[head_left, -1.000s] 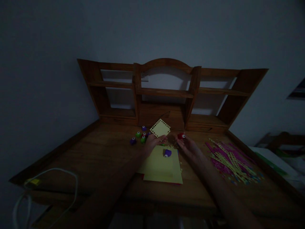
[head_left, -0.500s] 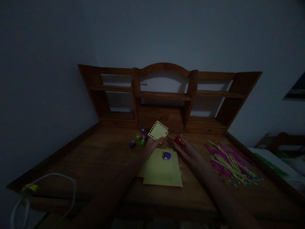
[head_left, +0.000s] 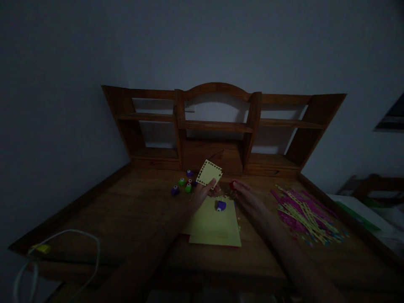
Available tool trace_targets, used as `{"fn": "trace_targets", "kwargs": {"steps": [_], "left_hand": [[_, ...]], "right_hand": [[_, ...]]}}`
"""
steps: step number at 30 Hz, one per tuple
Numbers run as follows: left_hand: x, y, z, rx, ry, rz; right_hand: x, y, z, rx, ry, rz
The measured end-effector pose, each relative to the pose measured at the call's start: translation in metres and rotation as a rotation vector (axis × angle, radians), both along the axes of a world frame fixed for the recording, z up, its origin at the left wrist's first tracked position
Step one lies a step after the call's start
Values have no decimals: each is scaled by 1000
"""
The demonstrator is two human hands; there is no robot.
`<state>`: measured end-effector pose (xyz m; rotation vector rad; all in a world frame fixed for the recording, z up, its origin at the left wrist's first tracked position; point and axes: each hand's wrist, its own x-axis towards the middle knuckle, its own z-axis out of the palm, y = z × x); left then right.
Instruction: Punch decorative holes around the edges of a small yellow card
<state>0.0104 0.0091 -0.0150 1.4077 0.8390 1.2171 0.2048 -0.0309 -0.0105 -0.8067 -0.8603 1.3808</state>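
Note:
My left hand pinches a small yellow sheet of paper whose edges are lined with punched holes. To its right, my right hand has its fingers closed around a red craft punch, apart from the sheet. Below both hands lies a stack of larger yellow paper, and on it rests a purple craft punch. Small yellow punched bits are scattered at the stack's far edge. Several more punches, such as a green one and a purple one, stand left of my left hand.
A pile of pink and yellow punched paper strips with small bits covers the right side of the desk. At the back rises a wooden shelf unit. A white cable loops over the front left edge, near a yellow object.
The fingers of my right hand have closed more around the red punch, which has turned and is now more hidden. My left hand and its sheet have barely shifted.

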Motion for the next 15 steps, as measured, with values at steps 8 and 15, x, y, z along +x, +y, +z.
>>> {"fn": "trace_targets", "kwargs": {"steps": [8, 15], "left_hand": [[4, -10, 3, 82, -12, -15], [4, -11, 3, 132, 27, 57]], "right_hand": [[-15, 1, 4, 159, 1, -10], [-18, -6, 9, 150, -2, 7]]}}
